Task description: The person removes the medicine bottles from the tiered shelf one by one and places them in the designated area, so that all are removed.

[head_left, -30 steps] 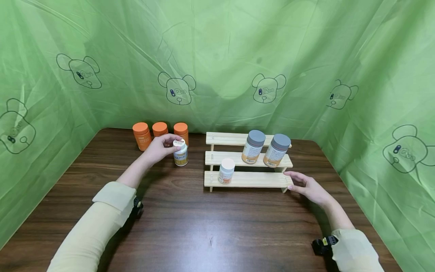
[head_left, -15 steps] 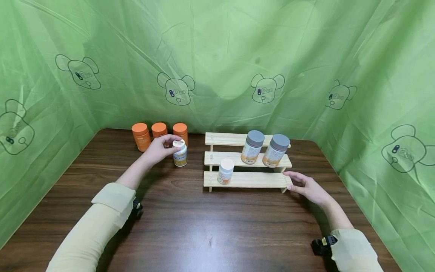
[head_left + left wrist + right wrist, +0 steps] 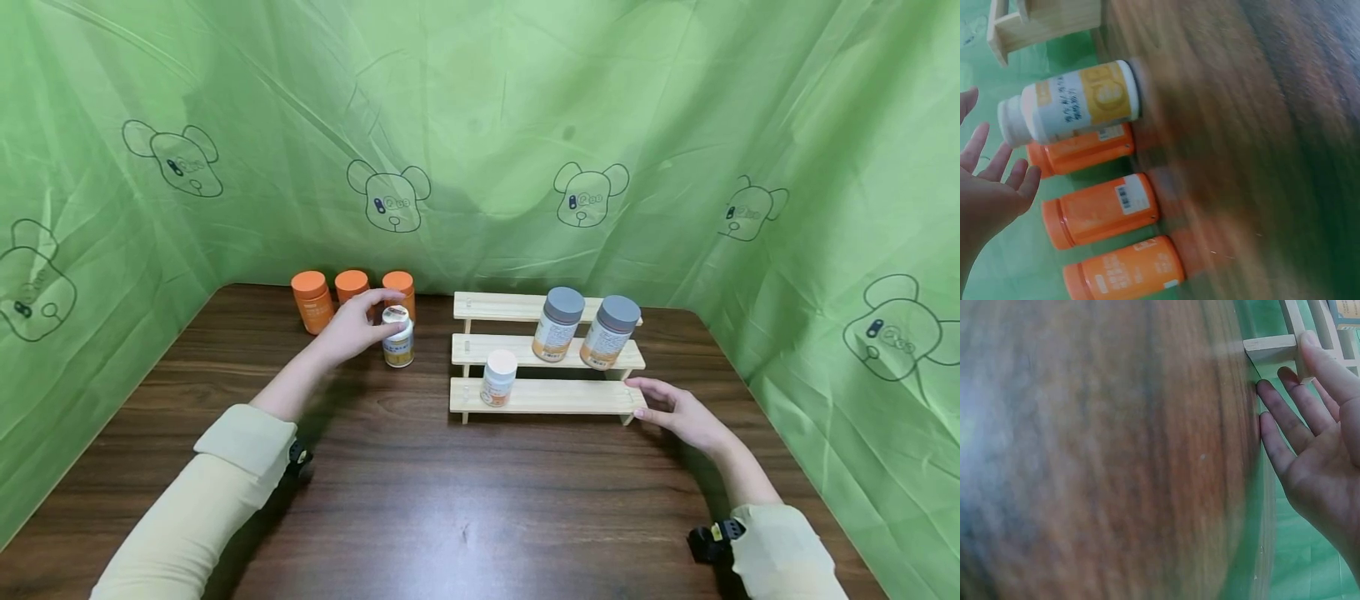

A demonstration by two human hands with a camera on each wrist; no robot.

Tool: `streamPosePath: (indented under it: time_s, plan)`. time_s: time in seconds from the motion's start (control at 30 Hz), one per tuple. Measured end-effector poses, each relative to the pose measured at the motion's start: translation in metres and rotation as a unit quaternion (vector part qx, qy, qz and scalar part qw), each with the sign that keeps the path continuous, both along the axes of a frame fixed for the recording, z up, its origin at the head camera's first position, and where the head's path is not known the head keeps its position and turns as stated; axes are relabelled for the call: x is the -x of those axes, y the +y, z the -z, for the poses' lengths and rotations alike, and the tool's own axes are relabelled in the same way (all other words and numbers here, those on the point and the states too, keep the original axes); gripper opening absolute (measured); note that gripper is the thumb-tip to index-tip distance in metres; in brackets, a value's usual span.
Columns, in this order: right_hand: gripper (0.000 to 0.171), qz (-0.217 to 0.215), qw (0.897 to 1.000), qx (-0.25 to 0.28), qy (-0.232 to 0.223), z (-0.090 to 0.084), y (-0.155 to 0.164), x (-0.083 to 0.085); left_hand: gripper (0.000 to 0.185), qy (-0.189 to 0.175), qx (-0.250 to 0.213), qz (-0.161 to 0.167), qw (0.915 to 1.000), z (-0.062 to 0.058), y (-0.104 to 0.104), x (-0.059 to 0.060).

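Observation:
A small white bottle with a yellow-and-white label [image 3: 399,346] stands upright on the table, left of a three-step wooden rack [image 3: 562,397]. My left hand [image 3: 347,330] is at its cap, fingers spread. In the left wrist view those fingertips show a gap from the white bottle [image 3: 1082,103]. At the rack's right end my right hand [image 3: 684,417] holds the lowest step, thumb in front and index finger behind. From the right wrist, the thumb of this hand [image 3: 1322,462] lies against the wood while the other fingers extend below.
Three orange bottles [image 3: 312,310] stand in a row behind the left hand. On the rack are two grey-capped bottles [image 3: 555,333] on the middle step and a white bottle [image 3: 498,383] on the lowest. Green cloth [image 3: 480,108] encloses the dark wooden table [image 3: 450,500].
The left hand's fingers have spread and come off the white bottle's cap, and that forearm has shifted slightly left. The right hand and rack stay as they were.

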State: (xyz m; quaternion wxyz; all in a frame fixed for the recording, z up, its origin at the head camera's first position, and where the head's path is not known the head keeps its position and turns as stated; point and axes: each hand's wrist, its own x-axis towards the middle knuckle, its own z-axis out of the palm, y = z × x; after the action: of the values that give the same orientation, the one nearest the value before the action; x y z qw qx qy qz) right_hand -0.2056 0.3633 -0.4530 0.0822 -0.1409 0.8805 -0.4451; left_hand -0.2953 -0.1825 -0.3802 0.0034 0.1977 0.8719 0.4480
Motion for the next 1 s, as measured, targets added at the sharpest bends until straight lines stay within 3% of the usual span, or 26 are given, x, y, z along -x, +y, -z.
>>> streamPosePath:
  time_s: [0.37,0.67,1.0]
  plan:
    - [0.049,0.002,1.0,0.001,-0.001,0.002,0.001,-0.001,0.062,-0.005,0.009,0.025,0.9996,-0.028,0.022,-0.013]
    - [0.05,0.003,1.0,0.0,-0.003,0.0,0.0,0.0,0.064,0.019,0.015,0.048,0.9986,-0.053,0.046,-0.02]
    - [0.05,0.004,1.0,-0.005,-0.005,0.0,0.001,0.0,0.061,0.036,-0.009,0.087,0.9955,-0.068,0.077,-0.021]
